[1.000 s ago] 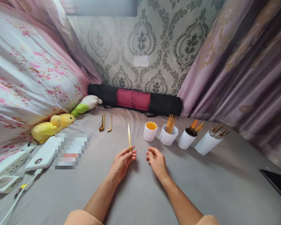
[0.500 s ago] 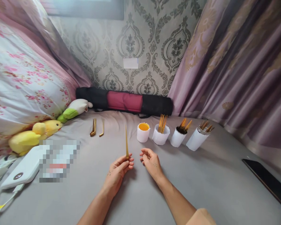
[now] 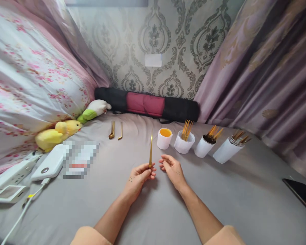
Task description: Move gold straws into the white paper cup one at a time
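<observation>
My left hand [image 3: 142, 174] pinches the lower end of a pair of slim gold tweezers [image 3: 151, 149] between thumb and fingers. The pointed end stands upward; whether two arms are there cannot be made out. My right hand [image 3: 173, 169] hovers just to the right, empty, with its fingers loosely bent and apart. Beyond the hands stand a white-wrapped cup with an orange-yellow inside [image 3: 164, 141] and three more white-wrapped containers [image 3: 184, 147], [image 3: 204, 149], [image 3: 225, 153] holding several thin golden pointed tools. Further left lie bent-ended gold tools [image 3: 112, 130] and a thinner one [image 3: 120, 131].
A black and maroon long bag [image 3: 145, 103] lies along the wall. At left are plush toys [image 3: 49, 137], a white power bank [image 3: 51, 163] with a cable, a power strip [image 3: 15, 177] and a blurred item [image 3: 80, 160]. A dark phone [image 3: 299, 195] lies far right on the grey sheet [image 3: 153, 217].
The camera view has turned a little to the left, so everything sits further right in the picture. Both hands keep nearly the same pose, with the gold tweezers still in my left hand.
</observation>
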### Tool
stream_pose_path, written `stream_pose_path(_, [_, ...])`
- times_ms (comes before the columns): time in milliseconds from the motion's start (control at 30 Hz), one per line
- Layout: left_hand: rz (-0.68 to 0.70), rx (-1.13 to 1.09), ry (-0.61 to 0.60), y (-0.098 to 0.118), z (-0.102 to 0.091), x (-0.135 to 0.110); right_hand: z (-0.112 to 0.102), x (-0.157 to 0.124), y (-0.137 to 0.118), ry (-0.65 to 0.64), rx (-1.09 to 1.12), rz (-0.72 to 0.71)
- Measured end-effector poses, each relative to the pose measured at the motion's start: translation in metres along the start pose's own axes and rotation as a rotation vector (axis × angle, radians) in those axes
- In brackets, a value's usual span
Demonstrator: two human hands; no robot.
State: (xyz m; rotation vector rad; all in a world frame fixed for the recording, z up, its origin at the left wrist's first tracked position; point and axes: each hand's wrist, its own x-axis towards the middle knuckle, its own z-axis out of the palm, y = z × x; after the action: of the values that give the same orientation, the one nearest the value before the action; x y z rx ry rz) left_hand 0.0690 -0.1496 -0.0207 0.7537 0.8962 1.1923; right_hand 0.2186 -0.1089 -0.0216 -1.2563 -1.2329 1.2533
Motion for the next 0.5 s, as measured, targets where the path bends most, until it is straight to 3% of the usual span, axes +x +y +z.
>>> stream_pose_path(500, [0.018,0.205,-0.136,-0.001,0.001,-0.004,-0.003,-0.006,-0.038,-0.084,0.111,0.023])
